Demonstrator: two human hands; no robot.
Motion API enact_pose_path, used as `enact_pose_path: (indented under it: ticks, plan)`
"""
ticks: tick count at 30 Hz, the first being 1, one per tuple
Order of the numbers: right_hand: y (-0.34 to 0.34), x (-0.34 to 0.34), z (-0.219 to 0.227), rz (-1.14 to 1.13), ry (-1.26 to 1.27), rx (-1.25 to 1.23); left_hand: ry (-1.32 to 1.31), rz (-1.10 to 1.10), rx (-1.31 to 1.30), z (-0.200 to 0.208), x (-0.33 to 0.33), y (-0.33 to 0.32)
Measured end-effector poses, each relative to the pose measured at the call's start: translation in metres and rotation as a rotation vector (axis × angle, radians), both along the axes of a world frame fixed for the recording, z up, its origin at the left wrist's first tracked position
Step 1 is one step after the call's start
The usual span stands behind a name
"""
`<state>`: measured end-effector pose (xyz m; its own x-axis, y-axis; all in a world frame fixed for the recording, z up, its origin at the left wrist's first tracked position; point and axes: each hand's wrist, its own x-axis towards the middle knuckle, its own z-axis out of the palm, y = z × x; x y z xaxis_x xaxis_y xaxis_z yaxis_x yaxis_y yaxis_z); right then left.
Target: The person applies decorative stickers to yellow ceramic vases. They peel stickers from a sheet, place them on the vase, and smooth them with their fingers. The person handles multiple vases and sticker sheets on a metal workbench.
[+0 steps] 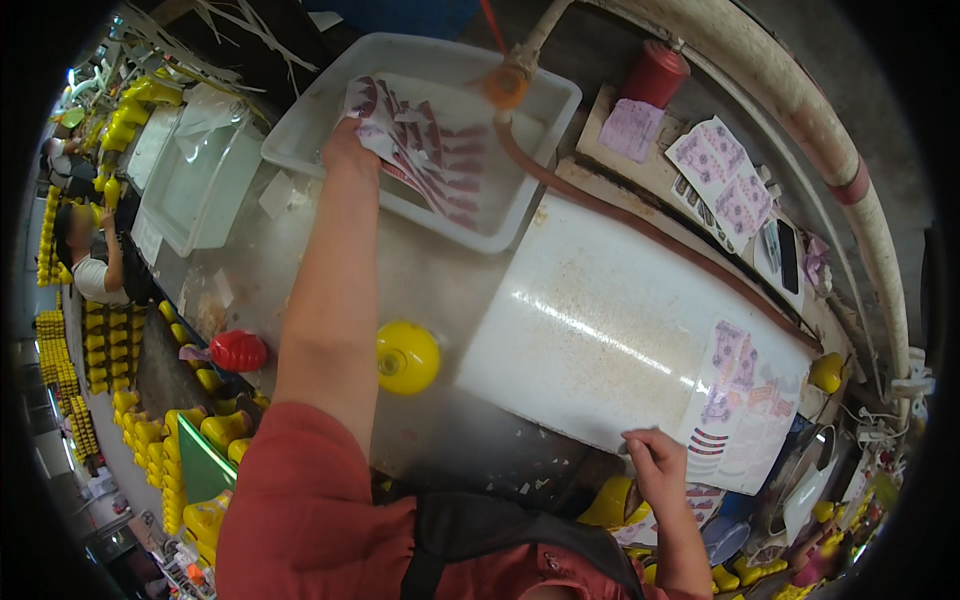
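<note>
My left arm reaches over a white plastic basin (545, 110), where my left hand (350, 148) is closed on the edge of a bunch of printed decal sheets (425, 150). These white strips carry dark red patterns and fan out across the water-filled basin. My right hand (657, 462) hovers by the near edge of a white board (580, 340). Its fingers are curled together, and whatever they may hold is hidden. Purple and red printed decals (735, 370) lie flat on the board's right part. Below my left forearm stands a round, glossy yellow piece (408, 357).
A second clear tub (200, 180) sits to the left, near a shiny red piece (238, 351). A brown hose (640, 225) runs along the board's far side. Beyond it are printed sheets (725, 180), a phone (787, 255) and a red can (655, 75). Another person (100, 265) works at far left.
</note>
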<state>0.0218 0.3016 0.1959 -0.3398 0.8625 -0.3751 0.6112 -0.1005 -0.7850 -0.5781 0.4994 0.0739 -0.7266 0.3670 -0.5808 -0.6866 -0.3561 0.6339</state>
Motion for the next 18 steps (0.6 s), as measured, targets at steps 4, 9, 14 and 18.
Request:
enact_pose_path:
  ticks: [4, 9, 14, 18]
  plan:
    - [0.047, -0.065, 0.005, 0.225, 0.151, -0.02, -0.029, -0.036, 0.027, 0.01, 0.003, -0.006]
    - [0.064, -0.134, -0.003, 0.412, 0.228, 0.036, 0.014, -0.054, 0.135, 0.029, 0.008, -0.019]
    - [0.047, -0.151, -0.014, 0.476, 0.247, -0.007, 0.047, -0.044, 0.198, 0.067, 0.027, -0.033]
    - [0.037, -0.143, -0.024, 0.41, 0.207, -0.128, 0.054, -0.028, 0.243, 0.095, 0.041, -0.049]
